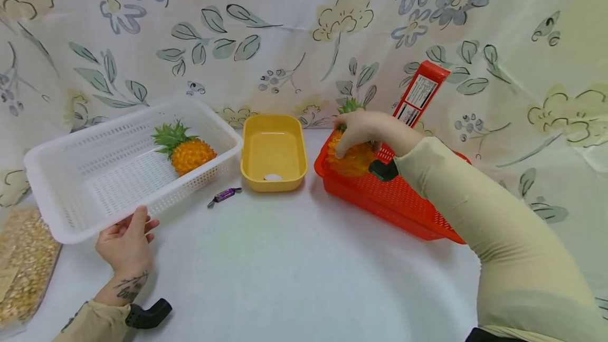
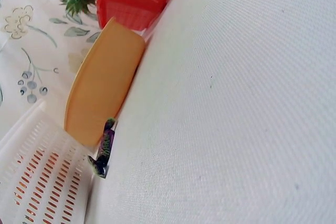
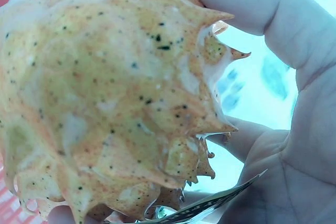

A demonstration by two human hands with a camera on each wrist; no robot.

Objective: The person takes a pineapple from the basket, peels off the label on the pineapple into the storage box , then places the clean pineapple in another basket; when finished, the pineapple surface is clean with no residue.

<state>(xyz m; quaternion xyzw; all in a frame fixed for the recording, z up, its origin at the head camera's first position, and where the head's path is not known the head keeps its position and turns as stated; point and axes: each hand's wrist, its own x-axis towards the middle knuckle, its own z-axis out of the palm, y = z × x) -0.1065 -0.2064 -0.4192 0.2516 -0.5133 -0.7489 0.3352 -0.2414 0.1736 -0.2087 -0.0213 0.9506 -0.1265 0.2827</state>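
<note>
In the head view, my left hand (image 1: 125,247) grips the near rim of a white perforated basket (image 1: 119,189), thumb over the edge. Inside that basket lies an orange pineapple (image 1: 192,156) with green leaves. On the right, my right hand (image 1: 368,126) holds a second orange pineapple (image 1: 352,160) at the left end of a red perforated basket (image 1: 380,208). Up close in the right wrist view, this pineapple (image 3: 105,87) has pointed spikes and dark specks, with thumb and fingers around it. Its leaves are partly hidden behind the hand in the head view.
Between the baskets stands a yellow tub (image 1: 274,149) with a small white disc (image 1: 273,177) inside. A purple wrapped candy (image 1: 225,196) lies before it. A red box (image 1: 420,91) leans up out of the red basket. At far left is a bag of yellow kernels (image 1: 28,263).
</note>
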